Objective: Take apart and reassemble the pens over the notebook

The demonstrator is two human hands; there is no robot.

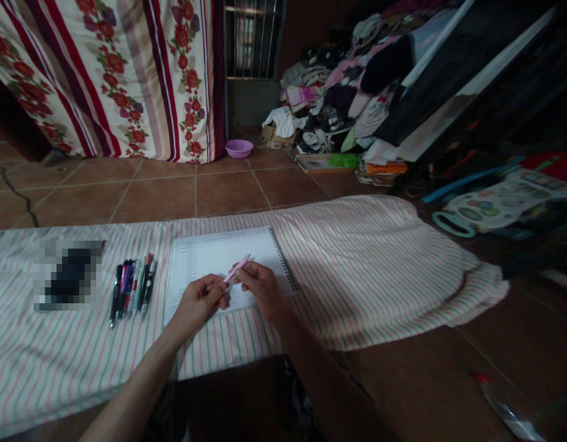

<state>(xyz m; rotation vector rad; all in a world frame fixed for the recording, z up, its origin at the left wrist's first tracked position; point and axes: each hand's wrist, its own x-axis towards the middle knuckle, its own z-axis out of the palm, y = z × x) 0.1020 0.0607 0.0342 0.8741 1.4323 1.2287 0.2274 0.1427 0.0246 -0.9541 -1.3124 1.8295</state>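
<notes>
Grip: left hand, right hand pinching pink pen | long axis diagonal, far end rightward

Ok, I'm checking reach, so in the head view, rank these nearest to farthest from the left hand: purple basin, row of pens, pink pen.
From the left hand:
1. Pink pen: close by its right side.
2. Row of pens: left, on the striped cloth.
3. Purple basin: ahead, on the tiled floor.

A slim pink pen slants above a white spiral-bound notebook
</notes>
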